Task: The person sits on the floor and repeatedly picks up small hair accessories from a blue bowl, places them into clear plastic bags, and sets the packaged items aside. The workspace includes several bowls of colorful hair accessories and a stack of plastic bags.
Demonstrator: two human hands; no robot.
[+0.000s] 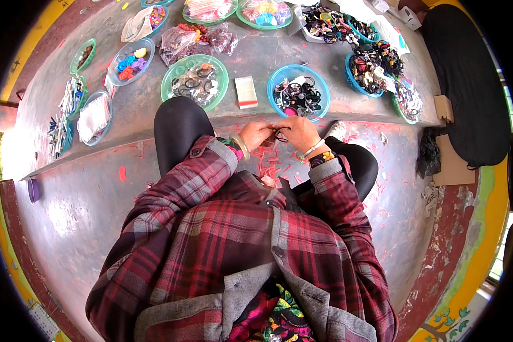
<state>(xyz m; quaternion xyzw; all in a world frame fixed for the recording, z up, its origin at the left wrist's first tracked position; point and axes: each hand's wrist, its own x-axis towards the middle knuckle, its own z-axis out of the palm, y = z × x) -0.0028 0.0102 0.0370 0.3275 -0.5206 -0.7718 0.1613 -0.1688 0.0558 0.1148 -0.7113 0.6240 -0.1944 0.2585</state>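
Observation:
My left hand (256,135) and my right hand (300,135) meet in front of me, above my crossed legs. The fingers of both are pinched together on a small dark hair tie (280,137), mostly hidden by the fingertips. Just beyond my right hand stands a blue basket (272,109) with black hair ties and pale pieces in it. Past my left knee is a green basket (166,97) holding dark bands in clear plastic. A small white and red box (246,91) lies between these two baskets.
Red scraps (271,165) litter the floor below my hands. More baskets line the raised ledge: a blue one (350,80) heaped with hair ties, and one with white packets (94,117). A plastic bag of dark red items (176,48) lies farther back. A black cushion (467,85) stands right.

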